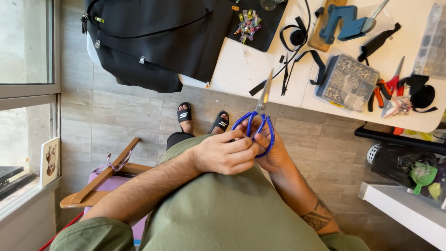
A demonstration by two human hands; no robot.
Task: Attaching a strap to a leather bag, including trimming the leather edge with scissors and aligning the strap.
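Blue-handled scissors [258,122] held in both hands over the lap, long axis pointing away toward the worktop [241,69]; left hand [223,152] and right hand [272,151] closed on the loops.

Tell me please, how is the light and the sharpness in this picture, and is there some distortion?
Head view: soft daylight enters by the window at the left, so shadows are weak; the white table is bright but not glaring; the left hand, right hand and blue-handled scissors look fairly sharp; the wide lens bends the floor lines and stretches the edges.
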